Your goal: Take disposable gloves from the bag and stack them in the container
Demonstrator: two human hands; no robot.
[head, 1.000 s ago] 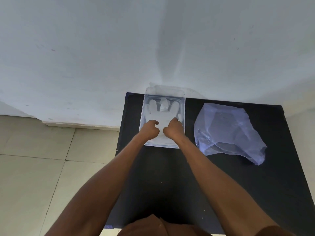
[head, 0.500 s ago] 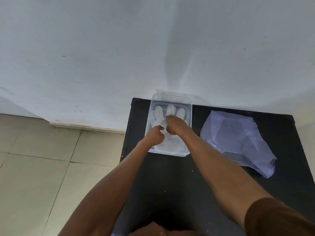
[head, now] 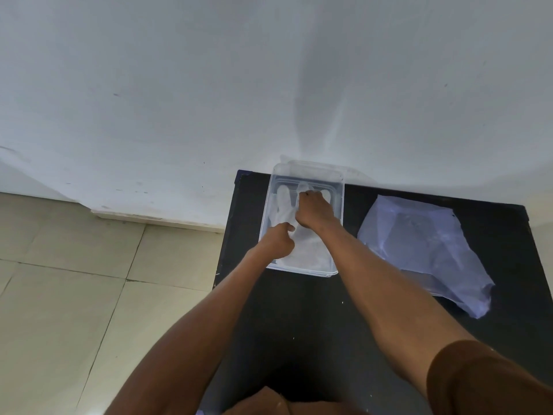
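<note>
A clear plastic container (head: pixel 337 223) stands at the far left of the black table (head: pixel 314 319). White disposable gloves (head: pixel 282 206) lie flat inside it, fingers pointing away from me. My right hand (head: pixel 314 209) is over the gloves' fingers, its fingertips pinching the middle finger of the top glove. Nearer to me, my left hand (head: pixel 279 239) rests curled on the palm part of the glove. A crumpled translucent bluish bag (head: pixel 425 250) lies on the table to the right of the container.
The table stands against a white wall (head: pixel 239 85). Its left edge drops to a beige tiled floor (head: pixel 74 295). The container's far end touches the wall. A clear flat piece shows under the bag's near edge.
My right hand has moved forward from the glove's palm to its fingers. My left hand has stayed near the glove's palm. The camera has tilted, so everything sits lower and further right.
</note>
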